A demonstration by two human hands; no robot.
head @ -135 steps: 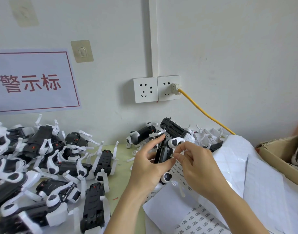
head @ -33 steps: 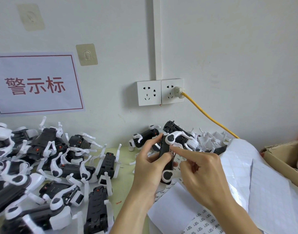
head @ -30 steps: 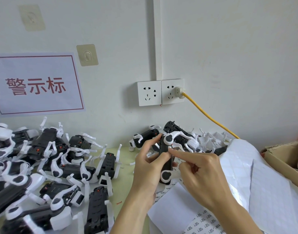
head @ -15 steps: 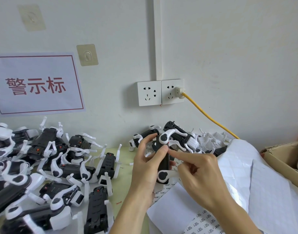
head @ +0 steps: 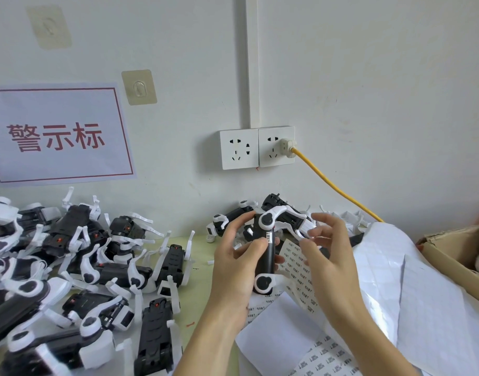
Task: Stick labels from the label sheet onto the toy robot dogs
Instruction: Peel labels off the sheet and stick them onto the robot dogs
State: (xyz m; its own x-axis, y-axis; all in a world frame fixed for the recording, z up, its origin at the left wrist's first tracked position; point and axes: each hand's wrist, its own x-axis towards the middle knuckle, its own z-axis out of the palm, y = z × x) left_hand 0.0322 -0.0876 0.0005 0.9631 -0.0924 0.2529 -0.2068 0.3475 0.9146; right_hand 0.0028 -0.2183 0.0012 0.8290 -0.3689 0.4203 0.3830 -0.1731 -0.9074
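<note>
While the left hand point(head: 234, 263) grips one toy robot dog point(head: 266, 249) upright, thumb lying across its black body and fingers wrapped behind, the right hand point(head: 325, 256) hangs just beside it with fingers loosely spread and nothing visibly pinched between them. A small label point(head: 269, 236) shows on the dog's narrow side, near the upper leg joint, so this dog looks freshly done. Holding the toy on end most likely keeps that slim face turned toward the eyes and the working hand, which makes a small sticker easier to set straight.

Directly beneath the hands lies the label sheet point(head: 298, 263), with rows of printed labels left on it. Its place there seems chosen so the right hand has only a short reach for a new label. More white sheets point(head: 422, 308) are heaped to the right, some gridded and apparently stripped.

At the right edge a cardboard box point(head: 449, 251) stands open. Part of a black and white toy shows inside it, though I cannot tell how many it holds or whether they are labelled. On the green surface point(head: 203, 291) to the left sprawls a large pile of dogs point(head: 70, 267), legs tangled, and a smaller cluster point(head: 281, 215) lies against the wall behind the hands. Which pile is finished cannot be read from here.
</note>
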